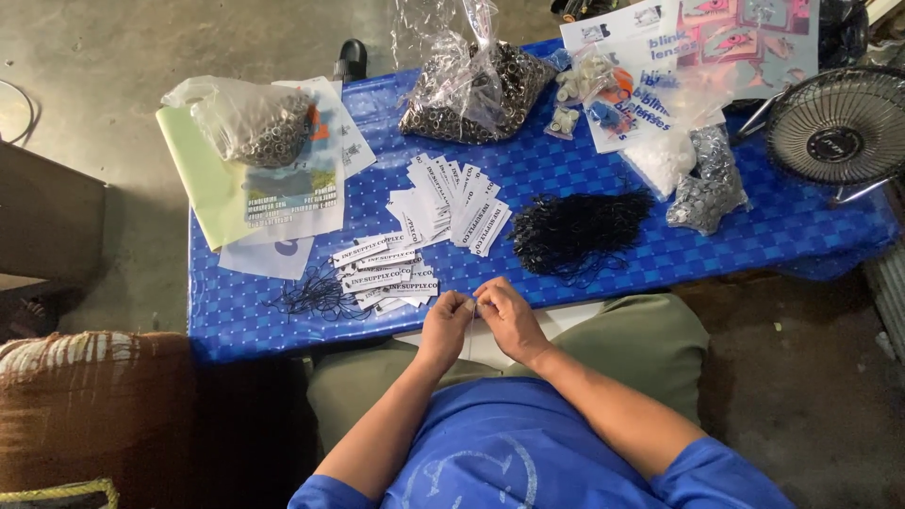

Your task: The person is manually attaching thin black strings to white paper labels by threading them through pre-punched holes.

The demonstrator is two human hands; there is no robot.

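1. Your left hand (445,325) and right hand (507,316) meet fingertip to fingertip at the near edge of the blue table (754,236), both pinched shut on a small white tag (471,303).
2. Strung tags (382,270) lie just left of your hands.
3. Unstrung tag stack (452,200) sits behind them.
4. Black cord pile (577,231) sits right of that stack.

White paper tags (451,200) were fanned mid-table; more tags (382,271) were piled near the front edge. Clear bags (471,90) and printed sheets (292,179) were set along the back.
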